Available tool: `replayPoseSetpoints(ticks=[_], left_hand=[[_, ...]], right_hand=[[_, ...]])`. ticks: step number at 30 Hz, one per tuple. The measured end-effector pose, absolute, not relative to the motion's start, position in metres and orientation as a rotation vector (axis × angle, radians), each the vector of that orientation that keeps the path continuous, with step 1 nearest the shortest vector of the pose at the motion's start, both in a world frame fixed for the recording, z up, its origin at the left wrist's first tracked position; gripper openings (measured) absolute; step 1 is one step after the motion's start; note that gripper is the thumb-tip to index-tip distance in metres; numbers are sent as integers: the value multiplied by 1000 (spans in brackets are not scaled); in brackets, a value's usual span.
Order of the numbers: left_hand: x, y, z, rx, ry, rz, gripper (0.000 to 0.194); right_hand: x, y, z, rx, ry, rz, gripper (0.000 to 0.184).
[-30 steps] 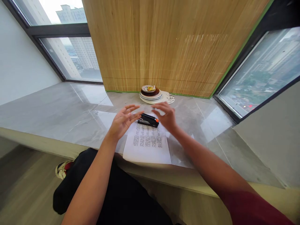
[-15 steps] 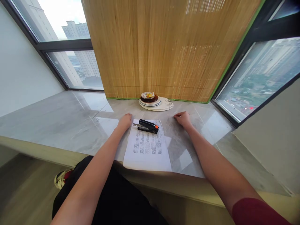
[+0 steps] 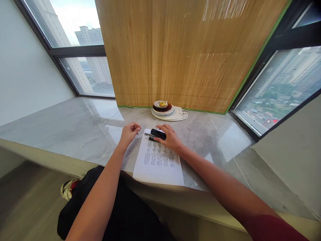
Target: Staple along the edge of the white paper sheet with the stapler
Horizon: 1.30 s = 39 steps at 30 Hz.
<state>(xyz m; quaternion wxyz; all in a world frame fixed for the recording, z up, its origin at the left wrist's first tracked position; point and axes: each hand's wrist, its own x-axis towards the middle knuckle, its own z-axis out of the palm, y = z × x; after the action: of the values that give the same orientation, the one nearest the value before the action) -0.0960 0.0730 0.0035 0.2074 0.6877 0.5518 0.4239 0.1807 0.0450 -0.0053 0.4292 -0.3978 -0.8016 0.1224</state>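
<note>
A black stapler (image 3: 158,134) with a silver tip lies across the top of a sheet of printed paper (image 3: 157,172). My right hand (image 3: 170,138) has its fingers around the stapler's right end, the thumb on the near side and the other fingers over the far side, hiding the orange part. My left hand (image 3: 129,133) is raised slightly just left of the paper's top corner, its fingers loosely curled and a little apart, with nothing visible in them. The paper rests on the grey marble sill (image 3: 82,134), its lower edge at the sill's front edge.
Behind the paper, a stack of plates (image 3: 165,113) with a brown dish and a small patterned plate on top stands near the bamboo blind (image 3: 170,60). Windows flank the blind on both sides. My knee is below the sill's front edge.
My right hand has moved left from the bare sill onto the stapler and taken hold of it. My left hand has lifted slightly and turned, its fingers now showing.
</note>
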Motion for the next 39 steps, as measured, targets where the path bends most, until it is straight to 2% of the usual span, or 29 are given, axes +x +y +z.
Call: replayPoseSetpoints(ticks=[2, 6, 11, 13, 18, 30, 39], left_hand=[[-94, 66, 8, 1893, 1441, 1217, 29], [-94, 54, 19, 1914, 1320, 1203, 33], [-91, 47, 24, 2036, 1248, 1085, 25], [-88, 47, 21, 2082, 1250, 1047, 23], [-79, 49, 16, 2184, 1300, 1026, 34], [-63, 55, 10, 2337, 1378, 933, 33], [-70, 53, 13, 2336, 1395, 918, 17]], right_hand=[[178, 46, -11, -963, -2064, 352, 55], [182, 51, -16, -938, -2123, 425, 47], [183, 50, -11, -939, -2130, 460, 47], [183, 49, -9, -936, -2129, 470, 47], [183, 52, -11, -924, -2114, 477, 49], [184, 55, -15, -928, -2111, 455, 47], [184, 56, -15, -901, -2110, 479, 49]])
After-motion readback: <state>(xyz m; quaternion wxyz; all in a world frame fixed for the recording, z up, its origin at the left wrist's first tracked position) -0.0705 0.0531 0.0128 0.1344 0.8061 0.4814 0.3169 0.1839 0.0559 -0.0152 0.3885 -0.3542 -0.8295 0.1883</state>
